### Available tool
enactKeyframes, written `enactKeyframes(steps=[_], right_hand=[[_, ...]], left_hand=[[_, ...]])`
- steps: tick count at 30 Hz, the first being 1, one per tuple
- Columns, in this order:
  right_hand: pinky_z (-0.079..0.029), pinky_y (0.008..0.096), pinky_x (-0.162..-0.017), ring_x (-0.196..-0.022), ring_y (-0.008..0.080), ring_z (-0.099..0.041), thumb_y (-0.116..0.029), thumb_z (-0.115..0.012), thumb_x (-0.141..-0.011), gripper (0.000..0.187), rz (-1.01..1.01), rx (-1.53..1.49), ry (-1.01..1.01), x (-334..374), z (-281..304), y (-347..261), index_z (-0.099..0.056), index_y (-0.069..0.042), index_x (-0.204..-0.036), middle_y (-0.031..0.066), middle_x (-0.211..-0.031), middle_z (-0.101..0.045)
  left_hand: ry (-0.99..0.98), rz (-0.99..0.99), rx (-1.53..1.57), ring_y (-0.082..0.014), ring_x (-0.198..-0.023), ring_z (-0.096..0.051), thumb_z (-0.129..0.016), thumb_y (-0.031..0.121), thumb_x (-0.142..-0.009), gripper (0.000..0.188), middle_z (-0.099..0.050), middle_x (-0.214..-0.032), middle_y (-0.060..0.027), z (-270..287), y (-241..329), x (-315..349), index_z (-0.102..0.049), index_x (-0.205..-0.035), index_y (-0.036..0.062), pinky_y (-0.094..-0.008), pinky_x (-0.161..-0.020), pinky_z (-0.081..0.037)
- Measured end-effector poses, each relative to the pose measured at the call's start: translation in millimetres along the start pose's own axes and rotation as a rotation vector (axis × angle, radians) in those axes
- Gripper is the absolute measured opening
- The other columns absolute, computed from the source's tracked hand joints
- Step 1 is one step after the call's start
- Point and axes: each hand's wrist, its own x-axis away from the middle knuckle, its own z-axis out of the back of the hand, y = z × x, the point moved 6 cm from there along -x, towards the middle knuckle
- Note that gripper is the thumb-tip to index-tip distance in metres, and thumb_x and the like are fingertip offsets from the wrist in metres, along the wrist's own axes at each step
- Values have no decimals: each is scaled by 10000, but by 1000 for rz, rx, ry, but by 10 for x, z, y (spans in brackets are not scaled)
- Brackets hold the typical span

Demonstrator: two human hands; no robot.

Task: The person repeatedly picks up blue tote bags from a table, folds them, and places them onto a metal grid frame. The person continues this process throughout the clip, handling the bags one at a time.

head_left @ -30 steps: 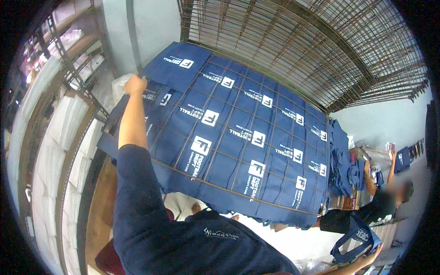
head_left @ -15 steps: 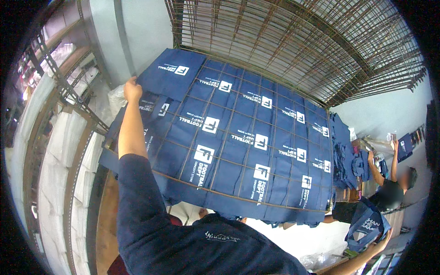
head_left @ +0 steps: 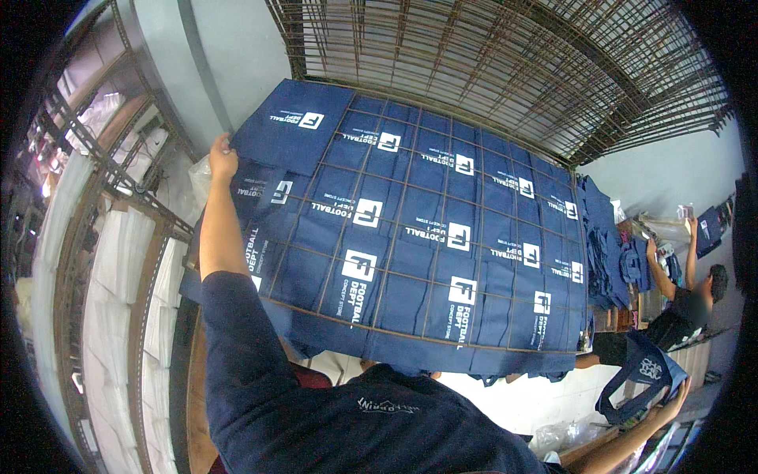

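My left hand (head_left: 224, 160) is raised at the left, its fingers closed at the corner of a flat navy fabric bag (head_left: 276, 130) with a white print. That bag lies over the far left corner of a wire drying rack (head_left: 474, 251), whose bars cross several more printed navy bags (head_left: 410, 316). Low at the right, my right hand (head_left: 671, 404) grips a navy tote bag (head_left: 641, 378) with pale lettering. The tote hangs bunched with a strap loop showing, and some of my right fingers are hidden.
Tilted wire racks (head_left: 489, 47) are stacked above the far side. White stacks (head_left: 118, 292) fill metal shelving at the left. A co-worker (head_left: 691, 308) at the right has both arms raised near hanging navy bags (head_left: 604, 253). Clear plastic (head_left: 560, 433) lies low at the right.
My view has shifted slightly, and the rack sits a little further right. The tote in my right hand has swung and turned. My left hand stays at the bag's corner.
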Motion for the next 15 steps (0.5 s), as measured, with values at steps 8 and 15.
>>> enactKeyframes(steps=[8,15], right_hand=[[-270,345,-1057,-1235,233,-404,-129,-523,-828,454,-296,-347,-6,-123,-80,232,-478,-39,-1270,137,-1349,-429],[-216,339,-1071,-1277,243,-341,-211,-522,-821,553,-548,-618,-55,-634,-349,37,-424,-23,-1331,139,-1364,-402]], left_hand=[[14,-12,-76,-282,-975,-584,-620,-5,-696,539,-618,-1024,-128,2,5,55,-541,-1211,133,-359,-865,-438],[-24,-20,-115,-302,-1065,-558,-646,54,-705,590,-597,-1124,-144,25,22,18,-493,-1266,155,-372,-918,-416]])
